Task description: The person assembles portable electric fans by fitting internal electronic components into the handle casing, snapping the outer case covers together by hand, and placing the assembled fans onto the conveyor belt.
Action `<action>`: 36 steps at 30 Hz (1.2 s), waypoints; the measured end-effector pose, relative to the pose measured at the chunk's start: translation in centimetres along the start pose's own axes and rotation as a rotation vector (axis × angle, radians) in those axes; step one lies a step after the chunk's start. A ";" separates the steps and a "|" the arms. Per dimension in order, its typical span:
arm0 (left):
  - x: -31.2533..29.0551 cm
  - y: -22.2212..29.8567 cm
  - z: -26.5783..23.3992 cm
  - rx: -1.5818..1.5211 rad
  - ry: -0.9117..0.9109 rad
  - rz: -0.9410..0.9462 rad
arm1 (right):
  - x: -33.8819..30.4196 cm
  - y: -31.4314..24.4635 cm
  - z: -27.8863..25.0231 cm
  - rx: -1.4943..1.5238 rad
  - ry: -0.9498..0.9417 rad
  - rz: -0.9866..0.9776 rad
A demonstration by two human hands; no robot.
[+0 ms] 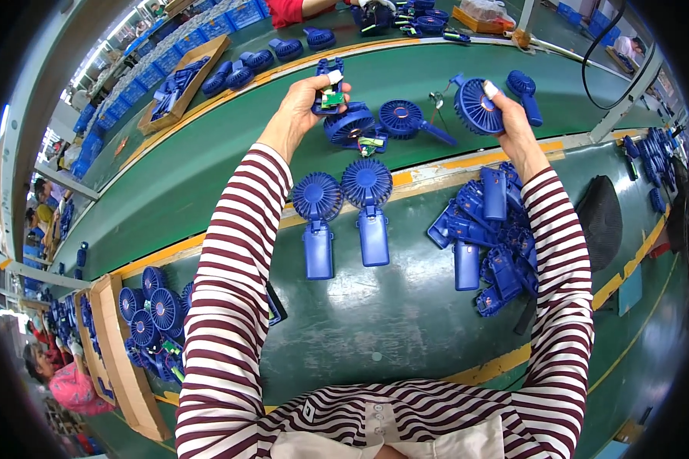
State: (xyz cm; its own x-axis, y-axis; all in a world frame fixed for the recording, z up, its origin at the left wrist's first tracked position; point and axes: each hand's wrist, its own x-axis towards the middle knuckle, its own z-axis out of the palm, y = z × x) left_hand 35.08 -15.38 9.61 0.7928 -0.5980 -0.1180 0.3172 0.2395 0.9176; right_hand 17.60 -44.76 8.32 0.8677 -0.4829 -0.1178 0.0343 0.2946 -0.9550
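Observation:
My left hand [305,107] is raised over the green conveyor belt [275,164], its fingers closed round a blue fan handle with a green circuit board [332,99] exposed. To the right, my right hand [513,126] grips a blue round fan head [476,107] by its edge. White covers sit on fingertips of both hands. Between the hands lie a fan body with a bare board [371,144] and a blue fan [403,119]. Thin wires with a small pale part [436,99] show beside the right-hand fan head; where they attach I cannot tell. Two handheld fans [318,222] [370,214] lie side by side nearer me.
A heap of blue handle casings [497,245] lies on the green table [390,329] by my right forearm. Fan heads [161,306] cluster at left, beside a cardboard tray [126,359]. Another person's red sleeve [287,11] shows across the belt. A metal post [628,92] stands at right.

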 end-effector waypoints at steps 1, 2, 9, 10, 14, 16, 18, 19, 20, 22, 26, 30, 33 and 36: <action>0.3 0.0 0.0 -0.026 -0.041 -0.011 | -0.7 -0.6 0.6 0.062 -0.009 -0.018; 0.6 -0.1 0.0 -0.053 -0.084 -0.021 | -1.2 -0.9 1.2 0.123 -0.018 -0.038; -0.1 -0.2 0.5 -0.082 0.081 0.107 | -3.5 -0.1 5.7 0.132 -0.194 -0.028; -1.1 -0.3 0.4 -0.106 0.054 0.113 | -4.1 0.0 6.3 0.092 -0.192 0.026; -6.6 2.2 0.7 -0.028 0.101 0.140 | -8.4 -1.2 7.8 0.008 -0.320 0.071; -10.4 4.8 -0.9 0.033 0.147 0.153 | -10.3 -1.3 9.9 -0.015 -0.315 0.114; -15.7 7.3 -3.5 0.111 0.222 0.157 | -12.5 -0.3 13.6 0.061 -0.374 0.101; -18.1 8.3 -4.4 0.168 0.253 0.158 | -13.6 0.0 15.1 0.087 -0.393 0.098; -20.1 9.1 -5.5 0.197 0.265 0.168 | -14.1 0.5 16.1 0.106 -0.464 0.130; -25.2 11.4 -7.4 0.283 0.320 0.211 | -17.1 0.4 19.9 0.135 -0.603 0.129; -34.4 15.6 -13.2 0.211 0.415 0.334 | -22.5 1.6 27.2 0.222 -0.840 0.182; -41.3 17.3 -18.0 0.274 0.669 0.421 | -26.7 5.8 34.1 0.317 -1.069 0.271; -47.3 15.7 -23.4 0.165 0.912 0.497 | -30.2 11.4 36.8 0.176 -1.176 0.352; -51.7 12.3 -29.4 0.006 1.073 0.371 | -32.1 17.0 36.3 -0.023 -1.131 0.385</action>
State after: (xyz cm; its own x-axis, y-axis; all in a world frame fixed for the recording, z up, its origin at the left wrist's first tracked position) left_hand 13.26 40.97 15.84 0.8749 0.4740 -0.0998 -0.0306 0.2598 0.9652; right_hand 8.30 5.70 5.79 0.7640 0.6372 -0.1020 -0.3225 0.2400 -0.9157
